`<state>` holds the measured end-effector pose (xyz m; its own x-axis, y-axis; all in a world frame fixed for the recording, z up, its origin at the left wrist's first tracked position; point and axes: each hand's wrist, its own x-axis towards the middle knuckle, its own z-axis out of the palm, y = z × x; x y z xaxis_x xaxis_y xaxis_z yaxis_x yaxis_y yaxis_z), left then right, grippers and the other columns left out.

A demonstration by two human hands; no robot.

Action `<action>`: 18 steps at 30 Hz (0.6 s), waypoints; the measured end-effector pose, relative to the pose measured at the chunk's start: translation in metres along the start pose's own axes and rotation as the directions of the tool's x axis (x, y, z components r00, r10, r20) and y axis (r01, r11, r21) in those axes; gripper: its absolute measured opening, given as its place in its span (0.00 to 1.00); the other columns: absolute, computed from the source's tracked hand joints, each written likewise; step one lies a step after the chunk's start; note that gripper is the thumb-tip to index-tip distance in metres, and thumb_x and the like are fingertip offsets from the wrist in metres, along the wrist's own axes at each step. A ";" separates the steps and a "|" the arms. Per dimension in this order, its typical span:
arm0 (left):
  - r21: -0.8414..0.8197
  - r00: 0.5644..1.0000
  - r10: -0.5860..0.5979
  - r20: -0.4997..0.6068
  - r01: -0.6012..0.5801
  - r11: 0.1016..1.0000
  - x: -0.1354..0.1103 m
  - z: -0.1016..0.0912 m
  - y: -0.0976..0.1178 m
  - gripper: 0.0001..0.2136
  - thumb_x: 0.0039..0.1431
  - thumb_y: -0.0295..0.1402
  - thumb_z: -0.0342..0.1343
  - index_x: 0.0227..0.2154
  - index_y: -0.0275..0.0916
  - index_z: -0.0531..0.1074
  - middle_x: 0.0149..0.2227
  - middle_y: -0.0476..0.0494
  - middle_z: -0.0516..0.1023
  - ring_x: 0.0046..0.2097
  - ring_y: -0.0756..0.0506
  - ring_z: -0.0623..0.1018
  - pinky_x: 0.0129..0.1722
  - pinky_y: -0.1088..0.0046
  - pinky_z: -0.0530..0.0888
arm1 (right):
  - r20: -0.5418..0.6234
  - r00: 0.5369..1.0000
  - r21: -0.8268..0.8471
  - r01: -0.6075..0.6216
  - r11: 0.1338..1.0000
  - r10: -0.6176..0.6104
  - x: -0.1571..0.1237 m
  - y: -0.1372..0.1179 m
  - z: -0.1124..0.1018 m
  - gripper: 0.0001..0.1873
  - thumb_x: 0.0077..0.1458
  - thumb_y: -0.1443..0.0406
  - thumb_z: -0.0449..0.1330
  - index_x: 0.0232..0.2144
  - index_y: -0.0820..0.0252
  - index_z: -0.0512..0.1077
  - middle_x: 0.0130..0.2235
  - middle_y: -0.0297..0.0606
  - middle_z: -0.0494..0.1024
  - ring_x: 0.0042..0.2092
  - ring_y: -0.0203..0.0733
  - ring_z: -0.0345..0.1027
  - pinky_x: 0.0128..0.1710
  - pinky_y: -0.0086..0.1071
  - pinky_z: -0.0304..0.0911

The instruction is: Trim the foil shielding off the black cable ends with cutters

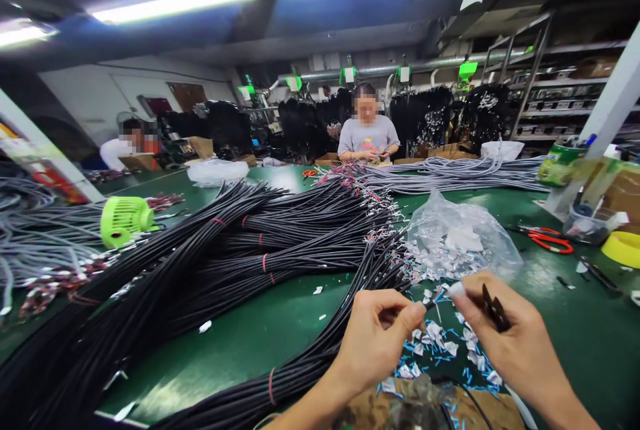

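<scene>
My left hand [377,327] is closed in a pinch on the end of a black cable, mostly hidden by the fingers. Thin coloured wires [441,293] fan out from that end towards my right hand [510,340]. The right hand is closed too, around a small dark two-pronged tool [495,310] that pokes out behind the index finger; its exact kind does not show. White wrapping [456,291] covers the right thumb tip, close to the wires. Beneath both hands lie blue wire offcuts and white scraps [435,333]. A bundle of black cables [300,370] runs beside my left forearm.
More black cable bundles [215,250] with red ties spread across the green table [270,310]. A clear plastic bag [460,233] holds white scraps. Red-handled pliers [547,240] lie at right, a green fan [125,220] at left. A co-worker [369,133] sits opposite.
</scene>
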<state>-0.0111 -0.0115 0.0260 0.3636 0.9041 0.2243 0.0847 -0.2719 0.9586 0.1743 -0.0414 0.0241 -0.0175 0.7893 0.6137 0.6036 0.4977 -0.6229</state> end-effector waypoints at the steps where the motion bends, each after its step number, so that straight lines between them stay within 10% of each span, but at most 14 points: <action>1: 0.009 1.000 0.006 -0.016 -0.006 1.000 0.000 0.001 0.000 0.15 0.53 0.38 0.55 0.19 0.31 0.74 0.17 0.48 0.66 0.20 0.54 0.60 0.19 0.78 0.55 | 0.029 1.000 0.040 0.005 0.999 -0.006 -0.001 -0.003 0.003 0.08 0.59 0.63 0.55 0.28 0.56 0.67 0.27 0.32 0.67 0.28 0.36 0.61 0.25 0.27 0.57; 13: 0.042 0.996 0.051 -0.079 -0.048 0.998 -0.003 0.003 -0.006 0.10 0.50 0.34 0.60 0.20 0.33 0.75 0.19 0.47 0.70 0.21 0.53 0.64 0.20 0.79 0.60 | 0.078 0.994 0.120 -0.080 0.989 0.071 -0.005 -0.004 0.006 0.12 0.57 0.64 0.57 0.22 0.58 0.67 0.23 0.30 0.63 0.24 0.34 0.57 0.20 0.28 0.53; 18: 0.095 0.979 0.118 -0.168 -0.103 0.990 -0.004 0.006 -0.004 0.07 0.48 0.30 0.62 0.18 0.34 0.74 0.19 0.48 0.71 0.22 0.52 0.66 0.22 0.79 0.61 | -0.102 0.990 0.127 -0.088 0.988 0.101 -0.007 -0.015 0.010 0.08 0.54 0.67 0.59 0.23 0.58 0.69 0.25 0.31 0.66 0.23 0.32 0.57 0.19 0.27 0.51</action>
<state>-0.0077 -0.0160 0.0203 0.2099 0.9082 0.3620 0.1349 -0.3936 0.9093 0.1572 -0.0507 0.0240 0.1245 0.7949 0.5939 0.4964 0.4684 -0.7309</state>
